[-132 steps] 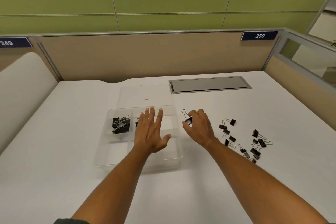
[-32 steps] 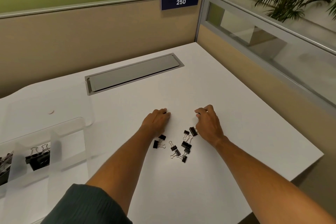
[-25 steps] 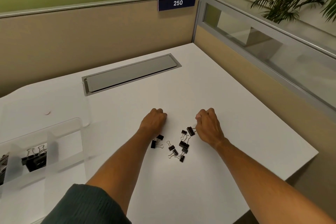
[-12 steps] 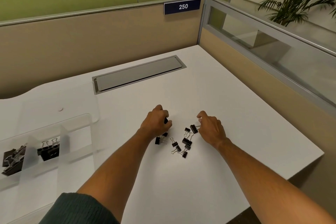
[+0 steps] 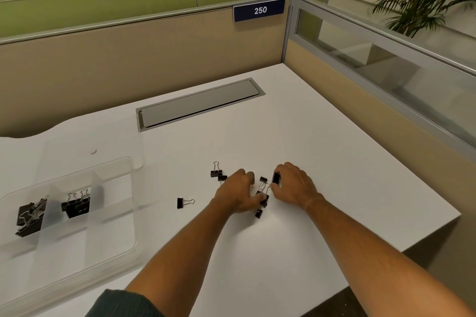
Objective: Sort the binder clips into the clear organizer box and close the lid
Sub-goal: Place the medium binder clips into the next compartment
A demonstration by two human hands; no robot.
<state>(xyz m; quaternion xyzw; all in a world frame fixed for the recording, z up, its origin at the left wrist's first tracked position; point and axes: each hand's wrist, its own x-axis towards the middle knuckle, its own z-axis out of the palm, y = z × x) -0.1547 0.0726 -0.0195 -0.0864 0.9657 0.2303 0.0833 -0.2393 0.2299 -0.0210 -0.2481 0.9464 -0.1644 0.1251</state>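
Several small black binder clips lie loose on the white desk: one (image 5: 183, 202) alone at the left, a pair (image 5: 215, 172) behind it, and a cluster (image 5: 258, 213) between my hands. My left hand (image 5: 238, 194) lies palm down with fingers spread, its fingertips resting on that cluster. My right hand (image 5: 293, 188) pinches one black binder clip (image 5: 276, 178) between thumb and fingers, just above the desk. The clear organizer box (image 5: 130, 213) stands open at the left, with larger clips in two compartments (image 5: 29, 216) (image 5: 76, 206). Its clear lid (image 5: 116, 141) lies flat behind it.
A grey cable hatch (image 5: 198, 103) is set into the desk behind the clips. Beige partition walls (image 5: 144, 54) close the back and right sides. The desk's front right corner (image 5: 456, 213) is close to my right forearm.
My left hand has shifted right onto the cluster and spread its fingers. Three clips now lie apart to its left. My right hand has closed on one clip and raised it slightly.
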